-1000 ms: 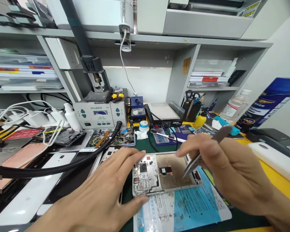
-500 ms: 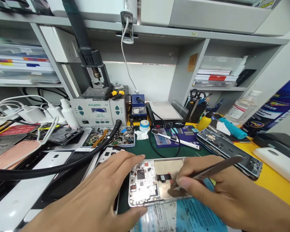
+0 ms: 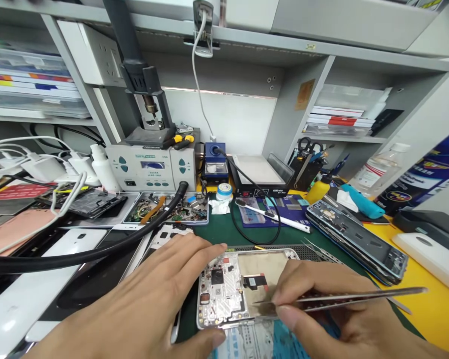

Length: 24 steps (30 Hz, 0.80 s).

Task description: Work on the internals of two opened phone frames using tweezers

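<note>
A silver phone frame (image 3: 221,291) lies face-down or opened at the bottom centre, its inner side up. A short black flex cable (image 3: 255,282) sits over its bare tan bay. My left hand (image 3: 145,294) steadies the frame's left end, fingers on the far edge and thumb on the near edge. My right hand (image 3: 322,299) pinches metal tweezers (image 3: 374,295), whose tips point left, low over the bay beside the flex cable. Whether the tips touch anything I cannot tell. My right fingers hide the frame's right part. A blue-and-white printed sheet (image 3: 247,341) shows below the frame.
Another opened phone (image 3: 359,239) lies at the right, near more tweezers (image 3: 322,252). A thick black hose (image 3: 97,262) crosses phone parts on the left. Behind stand a hot-air station (image 3: 151,169), a flux tub (image 3: 224,191), and a soldering pen (image 3: 273,217).
The view has shifted slightly. My right hand sits a little lower, and the tweezers have swung flatter, with their tips farther left over the bay. My left hand keeps its hold.
</note>
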Available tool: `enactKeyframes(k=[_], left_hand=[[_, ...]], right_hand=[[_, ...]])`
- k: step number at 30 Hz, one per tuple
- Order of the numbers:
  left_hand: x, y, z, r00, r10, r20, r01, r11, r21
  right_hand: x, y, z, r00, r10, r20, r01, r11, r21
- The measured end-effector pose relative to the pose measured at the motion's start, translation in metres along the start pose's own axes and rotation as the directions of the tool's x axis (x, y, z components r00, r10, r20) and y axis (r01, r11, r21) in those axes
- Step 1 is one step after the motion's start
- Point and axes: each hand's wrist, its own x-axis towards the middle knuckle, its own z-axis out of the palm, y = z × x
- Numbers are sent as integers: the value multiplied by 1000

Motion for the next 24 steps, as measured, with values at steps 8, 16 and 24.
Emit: enactKeyframes(k=[8,16,24], left_hand=[[1,2,1,999,-3,-43,3,1000,-1],[1,0,0,998,25,-54,-25,1000,-1],[-2,1,-1,997,28,-69,-29,1000,-4]], right_hand=[[-8,3,-5,999,-51,14,52,994,-101],[-15,9,-6,997,-55,61,61,993,-100],[-22,16,-1,991,-56,120,63,997,-53]])
